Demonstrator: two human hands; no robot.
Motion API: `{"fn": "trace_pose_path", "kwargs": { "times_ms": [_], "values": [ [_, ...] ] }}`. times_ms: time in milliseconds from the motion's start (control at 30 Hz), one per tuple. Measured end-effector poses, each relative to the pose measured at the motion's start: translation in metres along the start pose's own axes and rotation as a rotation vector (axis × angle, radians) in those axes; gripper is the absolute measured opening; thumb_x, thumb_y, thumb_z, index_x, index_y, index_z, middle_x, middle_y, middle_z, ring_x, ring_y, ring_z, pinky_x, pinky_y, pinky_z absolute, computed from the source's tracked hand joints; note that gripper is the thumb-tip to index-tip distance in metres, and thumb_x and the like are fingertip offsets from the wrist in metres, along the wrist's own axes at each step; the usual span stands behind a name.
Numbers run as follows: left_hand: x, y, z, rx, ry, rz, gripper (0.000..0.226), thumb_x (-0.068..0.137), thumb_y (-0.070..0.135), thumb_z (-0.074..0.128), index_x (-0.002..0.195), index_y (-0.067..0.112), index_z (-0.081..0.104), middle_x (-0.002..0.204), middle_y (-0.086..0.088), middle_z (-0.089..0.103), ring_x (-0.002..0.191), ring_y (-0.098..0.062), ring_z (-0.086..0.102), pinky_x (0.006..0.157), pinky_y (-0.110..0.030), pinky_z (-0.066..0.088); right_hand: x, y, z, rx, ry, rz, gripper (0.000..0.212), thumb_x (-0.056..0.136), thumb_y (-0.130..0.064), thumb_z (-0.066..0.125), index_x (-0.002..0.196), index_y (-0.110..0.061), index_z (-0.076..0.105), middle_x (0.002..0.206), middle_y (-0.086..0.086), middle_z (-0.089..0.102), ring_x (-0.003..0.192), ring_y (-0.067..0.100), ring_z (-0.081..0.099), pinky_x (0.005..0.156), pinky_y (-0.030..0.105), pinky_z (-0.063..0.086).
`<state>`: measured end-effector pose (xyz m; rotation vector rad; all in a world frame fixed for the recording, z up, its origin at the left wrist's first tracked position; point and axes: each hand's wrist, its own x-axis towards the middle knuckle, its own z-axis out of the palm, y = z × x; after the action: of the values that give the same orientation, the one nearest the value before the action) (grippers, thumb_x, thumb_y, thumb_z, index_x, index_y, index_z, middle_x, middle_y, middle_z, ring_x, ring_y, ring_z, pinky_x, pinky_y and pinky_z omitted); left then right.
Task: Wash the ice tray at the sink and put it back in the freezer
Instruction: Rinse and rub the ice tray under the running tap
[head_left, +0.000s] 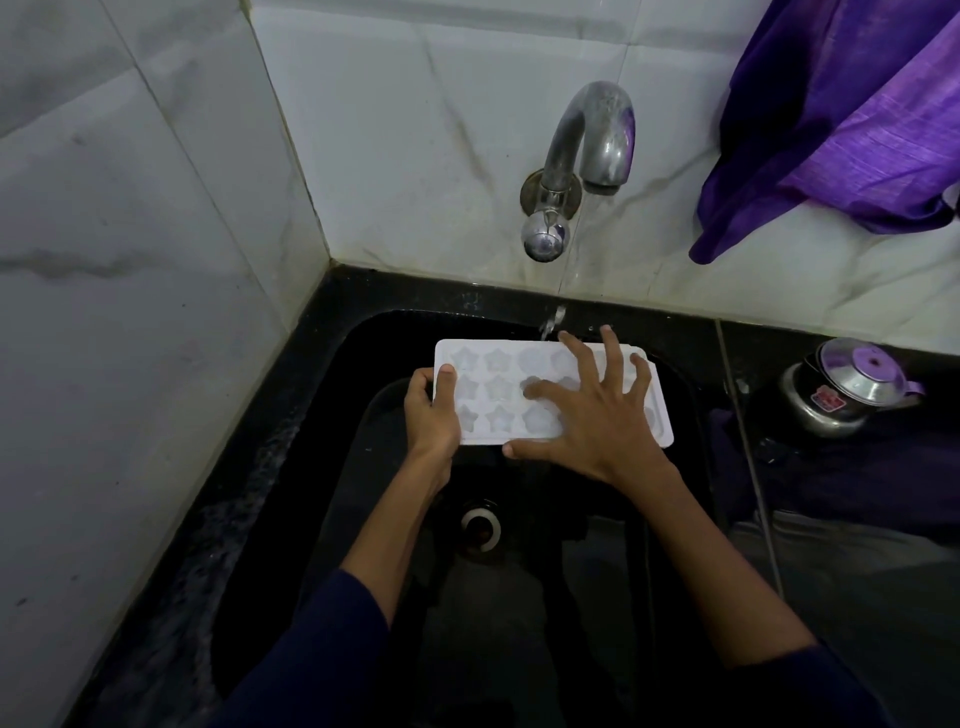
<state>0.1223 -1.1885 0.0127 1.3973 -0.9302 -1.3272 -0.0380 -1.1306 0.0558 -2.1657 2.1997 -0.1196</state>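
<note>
Left hand grips ice tray; right hand splayed.

You see a black sink set in a black counter. A shiny steel kettle sits on the counter, just right of the sink.

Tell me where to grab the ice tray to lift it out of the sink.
Take the ice tray by its short ends, coming in from the sides. The flat rim gives a thumb-over, fingers-under pinch, as the left hand shows. The right hand could likely take the far short end.
</note>
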Motion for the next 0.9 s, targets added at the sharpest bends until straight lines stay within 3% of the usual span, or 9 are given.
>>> {"fn": "trace_pose_path", "kwargs": {
  "times_ms": [167,333,533,667,767,900],
  "values": [
    [0.002,-0.004,-0.003,-0.009,0.0,0.007,0.019,0.097,0.033,0.046,0.082,0.023,0.05,0.083,0.0,0.063,0.068,-0.012,0.061,0.045,-0.016,0.048,0.004,0.0,0.001,0.0,0.03,0.008,0.077,0.053,-0.092,0.044,0.112,-0.044,0.055,0.157,0.001,0.007,0.141,0.033,-0.018,0.106,0.056,-0.017],
    [0.004,-0.001,-0.002,-0.035,0.022,0.0,0.019,0.098,0.033,0.044,0.083,0.022,0.05,0.084,0.0,0.064,0.068,-0.011,0.063,0.045,-0.017,0.048,0.007,-0.007,0.004,-0.014,0.043,0.014,0.085,0.053,-0.092,0.041,0.125,-0.047,0.047,0.158,0.001,-0.001,0.141,0.033,-0.021,0.104,0.054,-0.023],
    [0.0,-0.007,-0.006,-0.035,0.055,0.014,0.02,0.097,0.034,0.046,0.081,0.023,0.05,0.084,0.0,0.064,0.068,-0.01,0.063,0.045,-0.016,0.048,0.013,0.002,-0.001,0.115,-0.024,-0.025,0.073,0.049,-0.089,0.054,0.107,-0.044,0.055,0.155,-0.005,0.002,0.14,0.026,-0.022,0.107,0.053,-0.018],
    [0.001,-0.003,-0.005,-0.058,0.084,0.018,0.021,0.098,0.034,0.045,0.08,0.024,0.048,0.081,0.002,0.063,0.056,-0.001,0.064,0.043,-0.014,0.046,0.009,0.006,-0.004,0.217,0.007,-0.014,0.07,0.055,-0.081,0.06,0.114,-0.045,0.049,0.154,-0.002,0.005,0.141,0.024,-0.016,0.111,0.052,-0.012],
    [0.003,0.0,-0.003,-0.059,0.106,0.024,0.021,0.097,0.034,0.045,0.078,0.025,0.048,0.081,0.002,0.062,0.054,0.001,0.063,0.041,-0.013,0.045,0.001,0.0,0.0,0.25,0.107,-0.05,0.055,0.064,-0.072,0.063,0.108,-0.041,0.051,0.152,0.0,0.011,0.14,0.023,-0.011,0.11,0.046,-0.009],
    [0.002,-0.003,-0.001,-0.055,0.109,0.027,0.021,0.098,0.032,0.045,0.079,0.025,0.048,0.08,0.003,0.062,0.056,0.0,0.063,0.042,-0.012,0.045,-0.009,-0.005,0.012,0.185,0.122,-0.066,0.035,0.077,-0.066,0.055,0.102,-0.042,0.06,0.154,0.0,0.014,0.142,0.027,-0.009,0.109,0.045,-0.007]
  ]
}}
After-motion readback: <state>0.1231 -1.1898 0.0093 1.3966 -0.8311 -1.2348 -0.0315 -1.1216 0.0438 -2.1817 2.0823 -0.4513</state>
